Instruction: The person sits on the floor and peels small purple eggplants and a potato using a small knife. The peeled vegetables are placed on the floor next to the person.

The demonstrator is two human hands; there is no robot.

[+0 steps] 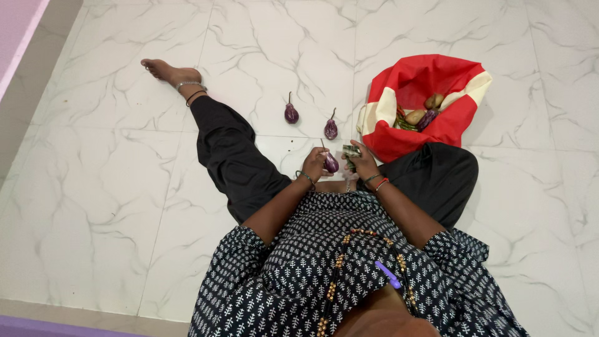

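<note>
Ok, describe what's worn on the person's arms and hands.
Both arms are bare from the elbow down, under loose black sleeves printed with small white leaf motifs. The left hand has a dark green bangle at its wrist. The right hand has a green bangle beside a red one. Whether any rings are worn is too small to tell.

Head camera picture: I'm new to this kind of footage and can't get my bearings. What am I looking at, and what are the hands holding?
The camera sits on a person's head and looks down, so you see their own body, seated on a white marble-patterned floor. The left hand holds a small purple eggplant. The right hand grips something green and striped; I cannot tell what it is. Two more eggplants lie on the floor ahead, one farther left and one nearer the bag. To the right, an open red cloth bag holds more vegetables.
</note>
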